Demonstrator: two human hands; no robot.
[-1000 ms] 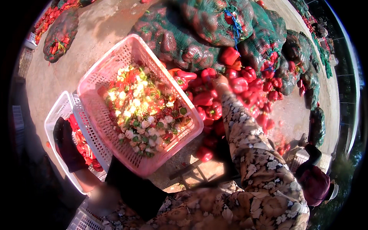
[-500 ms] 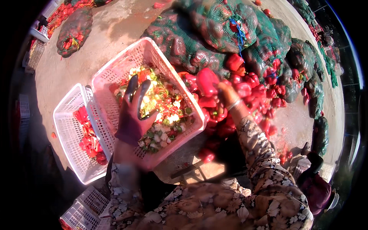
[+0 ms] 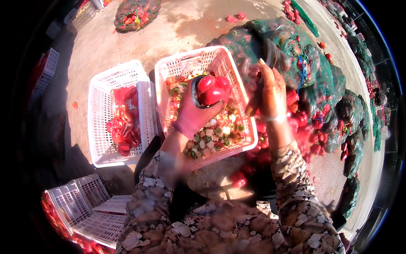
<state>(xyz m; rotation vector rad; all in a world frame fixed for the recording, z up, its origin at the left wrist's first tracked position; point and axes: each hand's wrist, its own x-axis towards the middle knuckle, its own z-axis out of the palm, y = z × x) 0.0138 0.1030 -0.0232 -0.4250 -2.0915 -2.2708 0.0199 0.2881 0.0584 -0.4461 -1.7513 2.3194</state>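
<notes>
My left hand [image 3: 196,111], in a pink glove with dark fingers, is closed around a red bell pepper [image 3: 212,89], its lobed end facing up. It holds the pepper over a pinkish-white basket [image 3: 248,127] of cut pepper cores and stem ends [image 3: 211,139]. To the right, my bare right hand [image 3: 272,91] is raised beside that basket's right rim, a band around the wrist. A blurred grey, blade-like shape [image 3: 269,53] rises at its fingertips; what the fingers grip is unclear.
A white basket [image 3: 94,127] of red pepper pieces [image 3: 124,122] stands at left. Loose red peppers [image 3: 302,139] lie right of my right forearm, below stuffed green mesh sacks [image 3: 292,51]. White crates [image 3: 82,207] sit at lower left; another mesh sack [image 3: 137,15] lies far off.
The red pepper has passed from my right hand to my left, which was open over the cores. My right hand has risen slightly. The whole view has shifted, moving the baskets rightward.
</notes>
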